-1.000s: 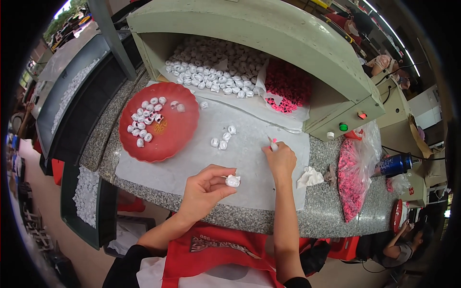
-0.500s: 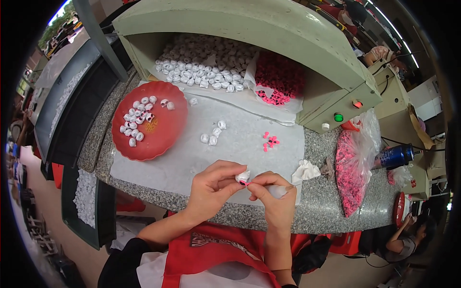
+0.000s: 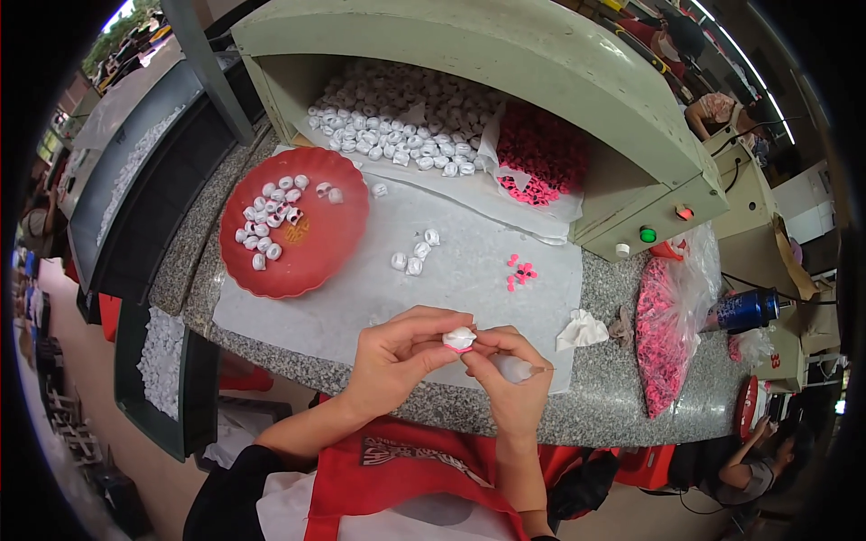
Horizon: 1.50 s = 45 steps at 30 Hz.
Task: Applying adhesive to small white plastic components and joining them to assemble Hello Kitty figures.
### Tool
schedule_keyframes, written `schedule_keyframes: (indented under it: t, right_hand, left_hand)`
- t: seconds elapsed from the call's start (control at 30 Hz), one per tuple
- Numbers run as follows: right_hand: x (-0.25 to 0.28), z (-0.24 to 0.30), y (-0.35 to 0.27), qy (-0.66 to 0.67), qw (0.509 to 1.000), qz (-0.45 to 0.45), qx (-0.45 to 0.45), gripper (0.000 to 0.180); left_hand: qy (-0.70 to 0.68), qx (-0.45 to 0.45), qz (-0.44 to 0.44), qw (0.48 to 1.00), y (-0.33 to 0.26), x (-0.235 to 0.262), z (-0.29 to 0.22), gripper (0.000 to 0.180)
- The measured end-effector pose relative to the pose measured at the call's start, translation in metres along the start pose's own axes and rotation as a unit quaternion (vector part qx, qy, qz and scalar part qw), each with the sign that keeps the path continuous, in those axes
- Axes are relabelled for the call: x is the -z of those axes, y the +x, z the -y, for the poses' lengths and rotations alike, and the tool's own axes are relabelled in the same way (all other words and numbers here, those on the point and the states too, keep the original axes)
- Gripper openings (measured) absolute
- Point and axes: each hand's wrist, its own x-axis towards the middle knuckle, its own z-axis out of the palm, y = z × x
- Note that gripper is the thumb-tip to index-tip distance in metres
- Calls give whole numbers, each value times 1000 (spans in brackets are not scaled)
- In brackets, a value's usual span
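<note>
Between the fingertips of my left hand (image 3: 397, 352) is a small rounded white piece (image 3: 459, 336), with a pink strip along its near edge. The thumb and forefinger of my right hand (image 3: 516, 392) meet that strip from the right. A small translucent bottle with a thin tip (image 3: 512, 368) is tucked in my right hand as well. Beyond my hands, several white pieces (image 3: 414, 266) lie on the white paper sheet (image 3: 298, 320). To their right sits a little cluster of pink and black bits (image 3: 521, 273). A red scalloped plate (image 3: 338, 243) at the left bears more white pieces.
A pale green lamp-box housing (image 3: 469, 45) arches over heaps of white pieces (image 3: 397, 131) and pink bits (image 3: 541, 162). Crumpled tissue (image 3: 582, 331), a bag of pink bits (image 3: 663, 334) and a blue bottle (image 3: 747, 309) stand rightward. Left below is a dark green bin (image 3: 194, 388).
The white piece has turned in my fingers, so its pink strip now faces me along the near edge. My right fingers have closed in on it. The whole view has shifted slightly.
</note>
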Motion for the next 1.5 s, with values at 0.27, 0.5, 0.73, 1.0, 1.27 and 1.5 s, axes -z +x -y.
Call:
schedule_keyframes:
  t: [0.27,0.5,0.73,1.0,1.27,1.5]
  right_hand:
    - [7,5,0,-83,993,9,85,16]
    - [16,6,1,-69,995,14,68,18]
    - [15,2,4,-89,993,19,81,15]
    - [-1,3,4,-154,975,24,157,24]
    - [13,-11,0,124,989,81,10,23]
    - [12,-15,1,174,981,88,-16,21]
  left_hand:
    - [58,-22,-4,998,-2,-6,6,27]
    - [73,-19,1,997,-1,-8,15,25]
    - [35,8,-20,999,-2,-8,17,24]
    - [-143,177,-79,971,2,7,11,33]
    - [38,90,34,995,-7,7,0,27]
    - [81,44,31,995,-7,6,-1,22]
